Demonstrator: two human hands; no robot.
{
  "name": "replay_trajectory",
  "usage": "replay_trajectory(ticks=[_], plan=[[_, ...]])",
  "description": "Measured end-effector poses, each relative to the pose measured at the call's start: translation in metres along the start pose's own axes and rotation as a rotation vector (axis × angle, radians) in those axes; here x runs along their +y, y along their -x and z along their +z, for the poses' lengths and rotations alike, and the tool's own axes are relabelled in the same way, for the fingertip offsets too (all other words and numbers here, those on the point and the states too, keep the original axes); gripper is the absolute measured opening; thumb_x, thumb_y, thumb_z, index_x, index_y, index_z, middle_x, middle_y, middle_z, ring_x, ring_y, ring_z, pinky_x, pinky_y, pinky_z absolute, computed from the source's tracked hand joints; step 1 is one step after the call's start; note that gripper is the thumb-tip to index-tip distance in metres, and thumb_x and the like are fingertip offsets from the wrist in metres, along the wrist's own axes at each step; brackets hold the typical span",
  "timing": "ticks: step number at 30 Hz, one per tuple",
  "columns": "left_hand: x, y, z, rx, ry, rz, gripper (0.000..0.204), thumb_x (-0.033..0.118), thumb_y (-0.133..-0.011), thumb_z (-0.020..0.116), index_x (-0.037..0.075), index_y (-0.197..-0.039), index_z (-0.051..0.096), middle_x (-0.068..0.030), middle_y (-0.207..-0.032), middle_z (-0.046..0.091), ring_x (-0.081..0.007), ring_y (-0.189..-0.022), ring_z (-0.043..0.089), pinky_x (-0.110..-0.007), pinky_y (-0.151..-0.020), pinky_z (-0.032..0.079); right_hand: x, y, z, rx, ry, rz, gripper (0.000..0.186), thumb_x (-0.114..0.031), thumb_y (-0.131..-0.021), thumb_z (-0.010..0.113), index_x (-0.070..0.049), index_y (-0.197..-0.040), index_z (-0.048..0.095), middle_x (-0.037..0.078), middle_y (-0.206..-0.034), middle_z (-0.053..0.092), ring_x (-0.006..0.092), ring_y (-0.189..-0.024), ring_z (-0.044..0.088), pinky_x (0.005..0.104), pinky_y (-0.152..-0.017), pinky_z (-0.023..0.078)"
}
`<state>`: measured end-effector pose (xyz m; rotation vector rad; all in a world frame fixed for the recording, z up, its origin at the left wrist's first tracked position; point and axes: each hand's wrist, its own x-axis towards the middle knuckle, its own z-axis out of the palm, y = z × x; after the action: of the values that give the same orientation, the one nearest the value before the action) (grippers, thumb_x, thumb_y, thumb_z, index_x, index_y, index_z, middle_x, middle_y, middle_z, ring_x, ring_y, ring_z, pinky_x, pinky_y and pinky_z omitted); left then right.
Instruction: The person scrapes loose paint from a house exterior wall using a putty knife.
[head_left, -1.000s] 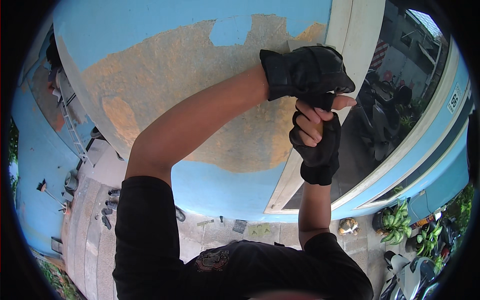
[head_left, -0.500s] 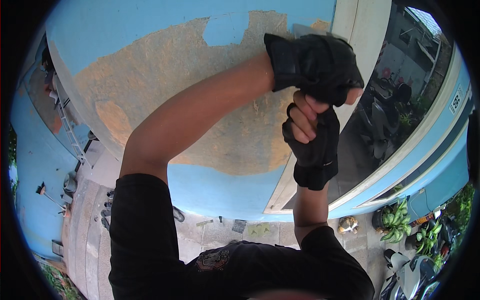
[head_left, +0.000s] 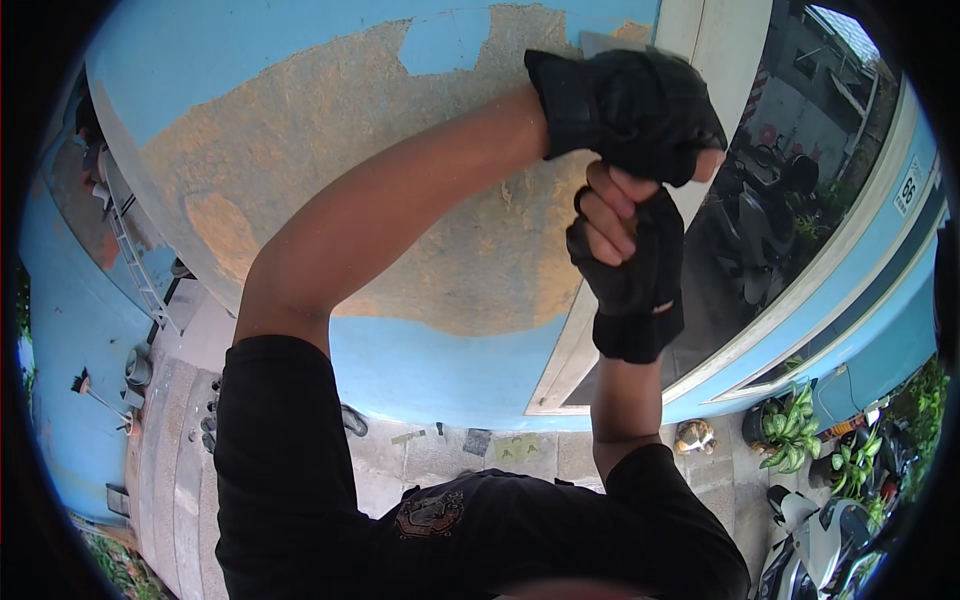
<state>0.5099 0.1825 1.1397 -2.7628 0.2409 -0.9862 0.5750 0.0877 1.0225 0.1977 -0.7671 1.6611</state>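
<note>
Both my hands wear black fingerless gloves and meet high up in front of the wall point(head_left: 330, 190). My left hand point(head_left: 635, 108), reaching across from the left, is the upper one and closed. Just beyond it shows the flat grey blade of a scraper point(head_left: 598, 42), close to the wall's surface; its handle is hidden by the glove. My right hand point(head_left: 630, 240) is fisted directly below, its fingers touching the left hand. What lies inside those fingers is hidden. The wall is pale blue, with a large bare grey and tan patch where paint is gone.
A white frame point(head_left: 575, 345) borders a dark glass pane point(head_left: 715, 260) at right. On the paving below lie a calico cat point(head_left: 695, 436) and a dark sandal point(head_left: 354, 420). Potted plants point(head_left: 790, 430) and a motorbike point(head_left: 815, 535) stand lower right; a ladder point(head_left: 135, 255) leans at left.
My two hands, still together, sit slightly higher in the picture. The whole view has also shifted up a little. My grip looks the same.
</note>
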Motion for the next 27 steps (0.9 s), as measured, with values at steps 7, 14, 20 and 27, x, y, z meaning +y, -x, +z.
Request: replay_trajectory(ticks=[7, 14, 20, 27], plan=[[0.003, 0.003, 0.001, -0.143, 0.129, -0.129, 0.035, 0.028, -0.090, 0.057, 0.006, -0.064, 0.053, -0.0130, -0.056, 0.047, -0.0296, -0.052, 0.043, -0.041, -0.057, 0.042, -0.001, 0.003, -0.001, -0.039, -0.018, 0.021, 0.011, -0.008, -0.100, 0.051, -0.010, -0.092, 0.045, -0.001, -0.069, 0.039, 0.0070, -0.046, 0.036, 0.0224, -0.039, 0.033], [0.008, 0.005, 0.001, -0.099, 0.104, -0.056, 0.031, 0.028, -0.086, 0.059, 0.007, -0.064, 0.054, -0.0128, -0.057, 0.048, -0.0305, -0.053, 0.045, -0.041, -0.057, 0.042, -0.003, 0.008, -0.005, 0.051, 0.016, 0.017, 0.015, -0.009, -0.099, 0.053, -0.011, -0.088, 0.044, -0.002, -0.069, 0.040, 0.0065, -0.046, 0.036, 0.0224, -0.039, 0.031], [0.003, 0.001, -0.005, 0.003, 0.000, 0.051, 0.031, 0.028, -0.087, 0.058, 0.007, -0.064, 0.054, -0.0143, -0.058, 0.048, -0.0322, -0.053, 0.046, -0.042, -0.056, 0.042, -0.003, -0.002, 0.003, 0.041, 0.068, 0.042, 0.020, -0.009, -0.103, 0.047, -0.010, -0.085, 0.040, -0.001, -0.071, 0.040, 0.0076, -0.046, 0.036, 0.0232, -0.040, 0.032], [-0.001, 0.003, -0.010, -0.055, 0.106, -0.038, 0.033, 0.027, -0.088, 0.058, 0.008, -0.063, 0.050, -0.0139, -0.057, 0.045, -0.0313, -0.052, 0.044, -0.042, -0.056, 0.042, -0.002, -0.003, 0.008, -0.003, 0.097, 0.045, 0.018, -0.008, -0.102, 0.048, -0.010, -0.085, 0.042, -0.001, -0.070, 0.041, 0.0072, -0.045, 0.036, 0.0230, -0.039, 0.032]])
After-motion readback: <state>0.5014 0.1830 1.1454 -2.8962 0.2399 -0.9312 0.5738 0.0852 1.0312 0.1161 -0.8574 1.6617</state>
